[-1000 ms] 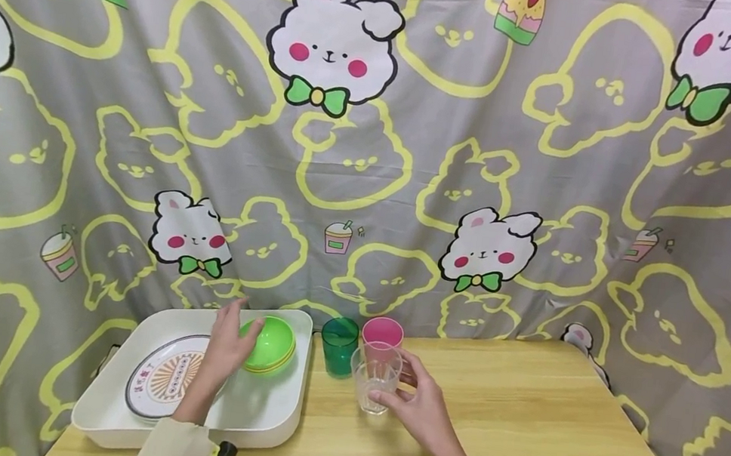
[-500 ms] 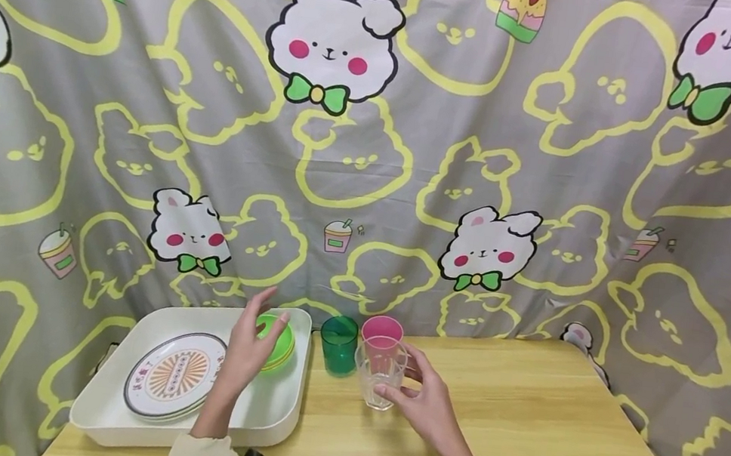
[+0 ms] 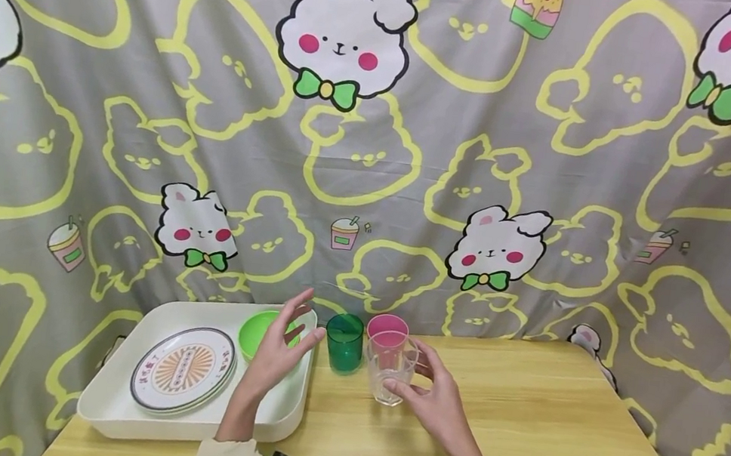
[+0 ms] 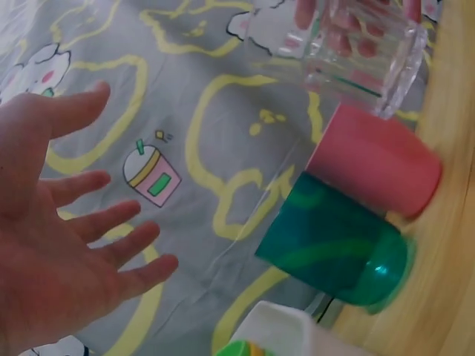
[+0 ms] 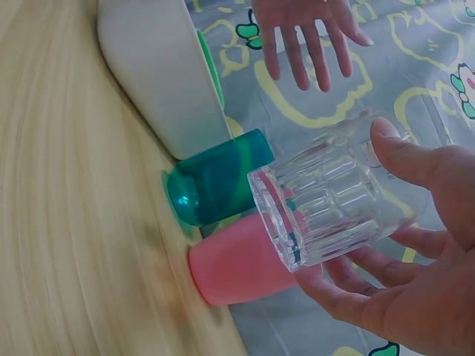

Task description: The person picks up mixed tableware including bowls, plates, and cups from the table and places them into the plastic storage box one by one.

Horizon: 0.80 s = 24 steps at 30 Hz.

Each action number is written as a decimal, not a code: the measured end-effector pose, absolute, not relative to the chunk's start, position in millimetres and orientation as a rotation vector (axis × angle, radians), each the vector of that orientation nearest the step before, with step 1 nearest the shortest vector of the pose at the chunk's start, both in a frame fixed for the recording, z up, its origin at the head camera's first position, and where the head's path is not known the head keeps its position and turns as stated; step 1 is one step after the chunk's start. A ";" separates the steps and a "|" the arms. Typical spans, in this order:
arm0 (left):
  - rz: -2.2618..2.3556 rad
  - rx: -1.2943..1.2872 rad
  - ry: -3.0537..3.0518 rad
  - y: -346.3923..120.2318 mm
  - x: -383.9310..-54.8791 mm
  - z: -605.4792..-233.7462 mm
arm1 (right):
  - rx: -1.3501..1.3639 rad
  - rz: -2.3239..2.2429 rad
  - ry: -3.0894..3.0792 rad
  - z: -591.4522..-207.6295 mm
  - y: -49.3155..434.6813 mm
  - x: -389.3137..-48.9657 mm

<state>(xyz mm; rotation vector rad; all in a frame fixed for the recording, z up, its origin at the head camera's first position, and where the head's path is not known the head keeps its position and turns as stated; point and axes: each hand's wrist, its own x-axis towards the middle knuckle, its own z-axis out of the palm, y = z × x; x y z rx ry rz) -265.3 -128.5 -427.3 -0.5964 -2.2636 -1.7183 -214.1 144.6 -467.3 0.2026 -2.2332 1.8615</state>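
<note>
My right hand (image 3: 439,398) grips a clear faceted cup (image 5: 326,196) between thumb and fingers. The cup is upright, and its bottom shows above the table in the right wrist view. Behind it stands a pink cup (image 4: 378,159), partly covered by the clear one in the head view. Beside the pink cup is a green see-through cup (image 3: 343,351). My left hand (image 3: 274,357) is in the air over the right side of the white tray (image 3: 283,425), fingers spread and holding nothing. It partly covers a stack of green bowls (image 3: 251,334) in the tray.
Round plates (image 3: 184,369) with an orange sunburst print lie stacked in the tray's left part. The wooden table (image 3: 540,424) runs to the right of the cups. A grey patterned curtain (image 3: 379,176) hangs right behind the table's back edge.
My left hand has moved right, from between the plates and bowls toward the green cup. My right hand has shifted the clear cup slightly right and up in view.
</note>
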 end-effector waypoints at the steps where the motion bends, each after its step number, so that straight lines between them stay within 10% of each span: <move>1: -1.737 -0.616 -2.252 -127.6 -265.0 -428.1 | 0.205 1.867 -2.229 -466.9 144.7 -214.0; 24: -1.907 -0.859 -2.253 -101.6 -253.9 -446.3 | 0.316 1.883 -2.207 -460.2 150.5 -213.8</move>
